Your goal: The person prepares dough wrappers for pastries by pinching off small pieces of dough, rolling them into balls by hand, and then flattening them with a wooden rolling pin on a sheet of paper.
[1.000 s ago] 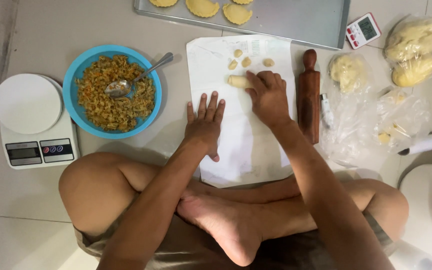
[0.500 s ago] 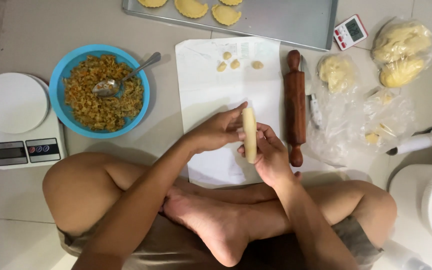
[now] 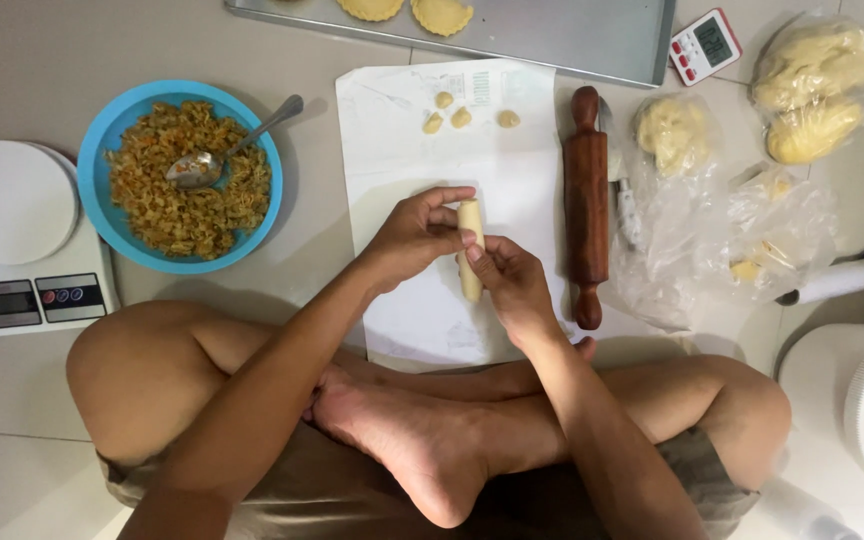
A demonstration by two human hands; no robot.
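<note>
A white kitchen scale (image 3: 22, 240) sits on the tiled floor (image 3: 32, 60) at the far left, and just beside it stands a blue bowl (image 3: 112, 130) of chopped filling with a metal spoon (image 3: 222, 150) resting in it. Next comes a white sheet (image 3: 402, 130) spread on the floor, with four small dough pieces (image 3: 462, 115) near its top edge. Above the sheet's middle, the left hand (image 3: 412, 240) and the right hand (image 3: 507, 285) meet around a pale dough roll (image 3: 469, 262), held upright between them. The fingers of both hands pinch the roll, the left from its side near the top, the right lower down. A dark wooden rolling pin (image 3: 586, 205) lies just right of the hands, then clear bags of dough (image 3: 812, 90) further right. A metal baking tray (image 3: 572, 35) lies along the top.
</note>
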